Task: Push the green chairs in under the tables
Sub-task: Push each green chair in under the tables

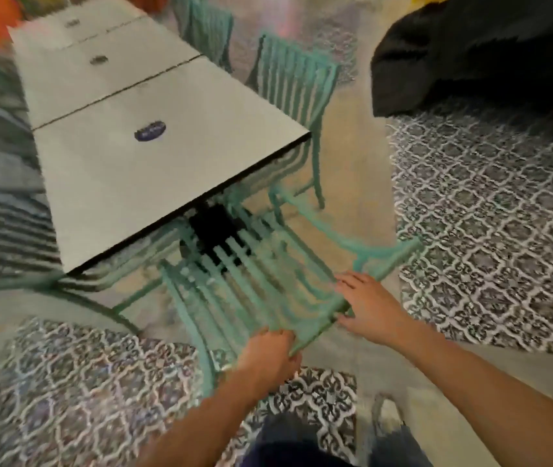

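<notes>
Warm, fairly dim indoor light, and the whole frame smears with motion blur. The pale grey rectangular tabletop (154,129) catches the most light, flat and even, no hard glare, casting deep shadow beneath its near edge. The slats of the green metal chair (251,281) streak into ghosted doubles. The black-and-white patterned floor tiles (490,237) hold sharper at right, but melt to mush at lower left. Wide-angle bending warps the edges.
</notes>
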